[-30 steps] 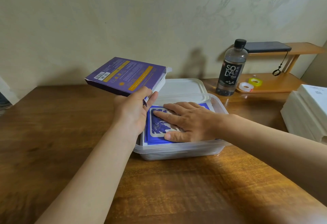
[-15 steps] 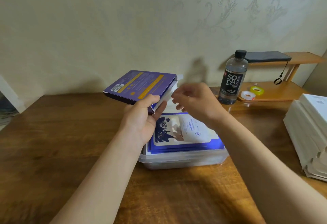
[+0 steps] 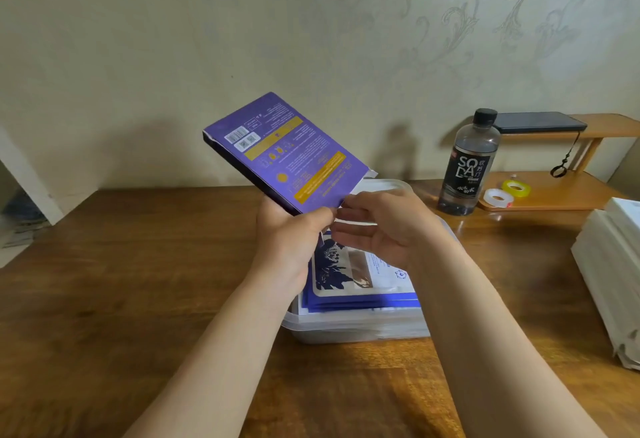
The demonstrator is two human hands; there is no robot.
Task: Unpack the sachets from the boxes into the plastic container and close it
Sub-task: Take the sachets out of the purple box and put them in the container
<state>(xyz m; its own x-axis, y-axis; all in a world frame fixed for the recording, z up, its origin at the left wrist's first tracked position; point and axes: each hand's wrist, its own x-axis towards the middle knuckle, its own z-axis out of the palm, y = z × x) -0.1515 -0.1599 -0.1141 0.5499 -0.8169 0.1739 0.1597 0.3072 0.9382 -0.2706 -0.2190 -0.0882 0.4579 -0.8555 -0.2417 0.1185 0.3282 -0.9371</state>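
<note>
The left hand grips the purple box by its lower near corner, long axis slanting up and away to the left, open end lowest. The right hand, loosely spread and holding nothing visible, sits just beside that open end, fingers toward it; it is the nearer hand for reaching inside. Directly below, the plastic container holds stacked sachets; its lid lies behind.

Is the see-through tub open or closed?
Open. The plastic container has no lid on top; blue sachets lie uncovered inside, and the lid seems to sit behind it.
</note>
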